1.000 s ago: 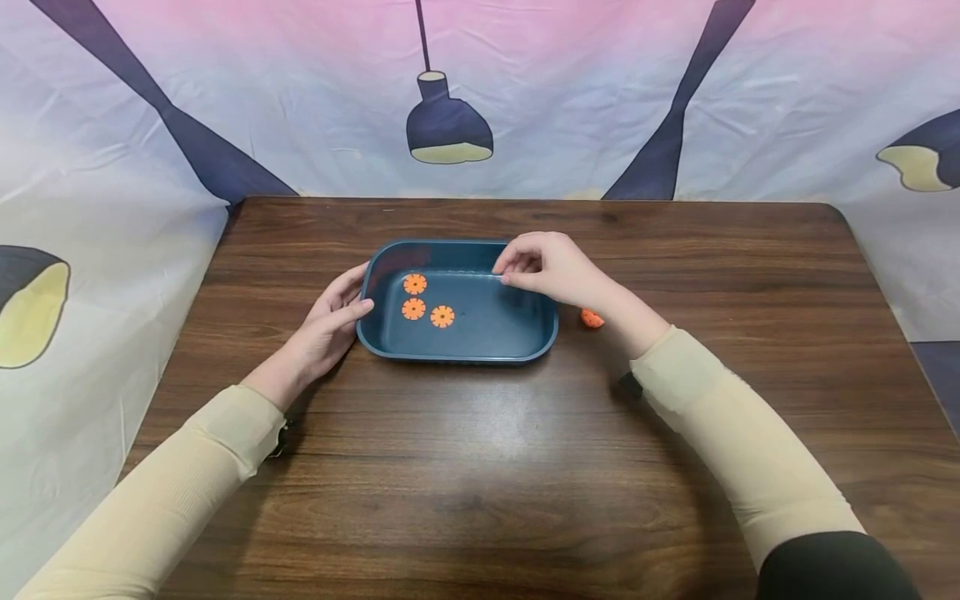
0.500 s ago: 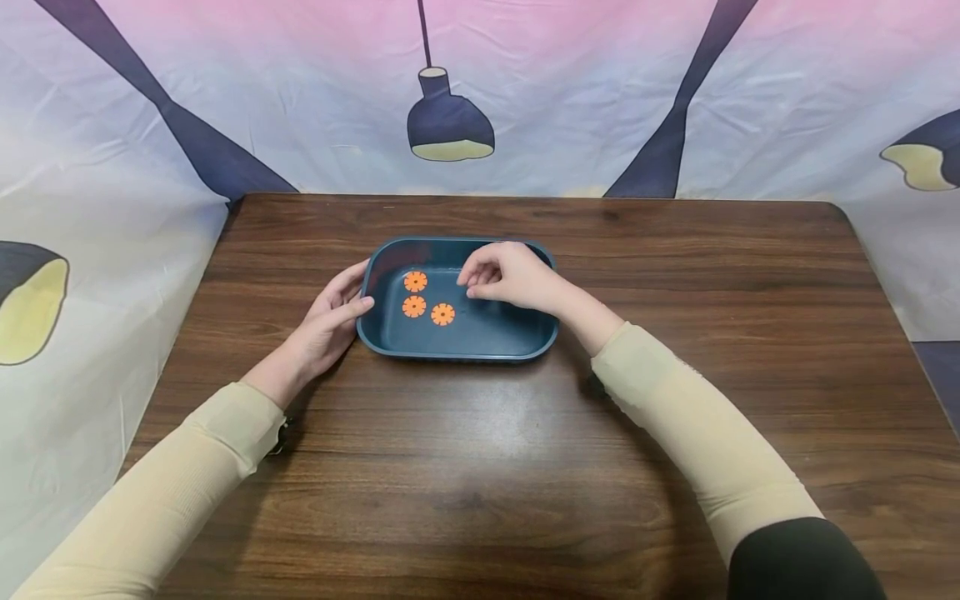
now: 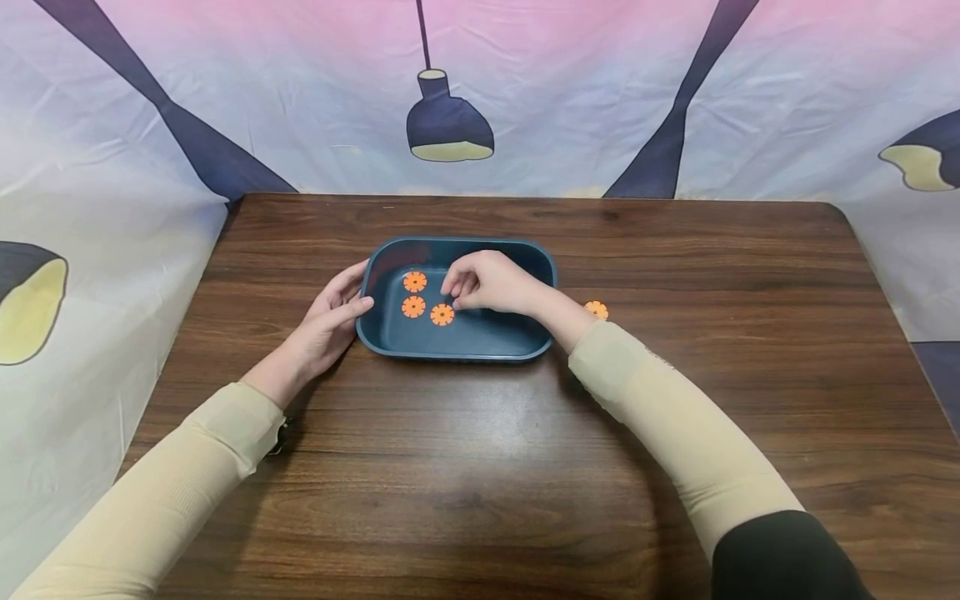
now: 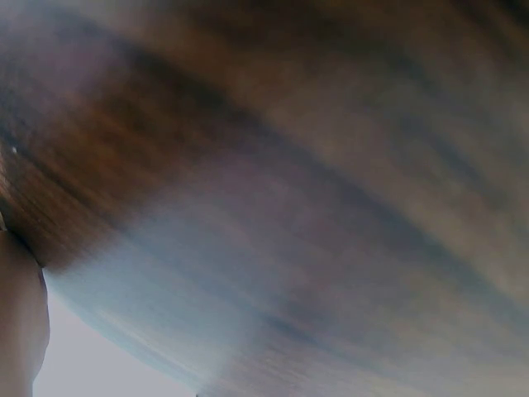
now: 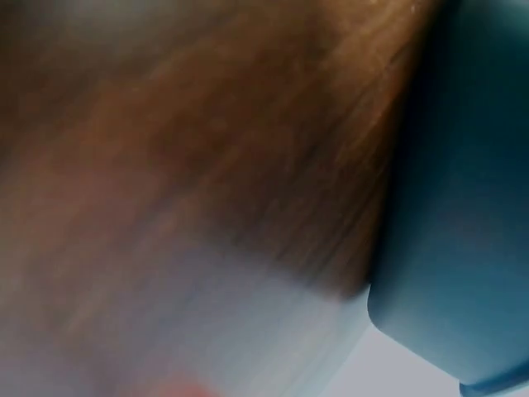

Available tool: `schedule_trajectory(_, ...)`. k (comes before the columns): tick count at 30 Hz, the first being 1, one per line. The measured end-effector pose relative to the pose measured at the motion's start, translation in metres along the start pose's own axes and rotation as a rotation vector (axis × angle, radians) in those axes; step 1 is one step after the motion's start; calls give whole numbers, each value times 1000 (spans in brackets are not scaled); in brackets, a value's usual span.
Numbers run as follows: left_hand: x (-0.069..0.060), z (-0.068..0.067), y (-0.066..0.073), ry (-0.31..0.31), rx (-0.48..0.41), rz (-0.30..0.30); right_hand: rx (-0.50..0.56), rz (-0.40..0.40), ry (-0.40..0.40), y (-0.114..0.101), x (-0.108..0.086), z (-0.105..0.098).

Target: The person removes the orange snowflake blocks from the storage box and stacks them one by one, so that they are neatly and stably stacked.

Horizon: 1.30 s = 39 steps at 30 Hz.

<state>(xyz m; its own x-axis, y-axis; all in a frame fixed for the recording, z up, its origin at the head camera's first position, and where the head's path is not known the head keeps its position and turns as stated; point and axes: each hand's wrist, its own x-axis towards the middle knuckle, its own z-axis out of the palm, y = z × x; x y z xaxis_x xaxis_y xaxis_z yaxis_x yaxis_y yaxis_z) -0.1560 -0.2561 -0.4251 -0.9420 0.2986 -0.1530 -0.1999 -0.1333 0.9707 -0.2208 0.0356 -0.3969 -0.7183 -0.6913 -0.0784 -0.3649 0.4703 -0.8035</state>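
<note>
A dark blue rectangular tray (image 3: 457, 358) lies on the table. Its left end is held by my left hand (image 3: 326, 325), thumb on the rim and fingers along the outer wall. Three flat orange notched discs, like small gears, lie in the tray's left half: an upper disc (image 3: 415, 282), a lower disc (image 3: 413, 307) and a third disc (image 3: 442, 315). Over the tray, my right hand (image 3: 495, 283) has bent fingers, its thumb tip close beside the third disc. Nothing shows between its fingertips; whether it touches that disc cannot be seen.
Another orange disc (image 3: 596, 309) lies on the table right of the tray, partly behind my right forearm. The brown wooden table (image 3: 420, 467) ends at a printed cloth (image 3: 555, 108). In the right wrist view, the tray's outer wall (image 5: 463, 207) fills the right side.
My right hand has moved left and lower, from the tray's right rim to the third disc. The orange disc on the right has come into clearer view. My left hand keeps its hold.
</note>
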Motion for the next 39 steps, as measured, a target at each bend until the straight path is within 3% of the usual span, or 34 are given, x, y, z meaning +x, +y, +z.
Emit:
schedule_trajectory(8,0,0,0,-2,-4,4,-42,9,-23,0,7,7)
schedule_trajectory(28,1,-2,-3,-4,-5,15,-280,-35,-53,-5,7,19)
schedule_trajectory(39,0,-1,-2,-5,-4,18,-277,-16,-63,-4,7,20)
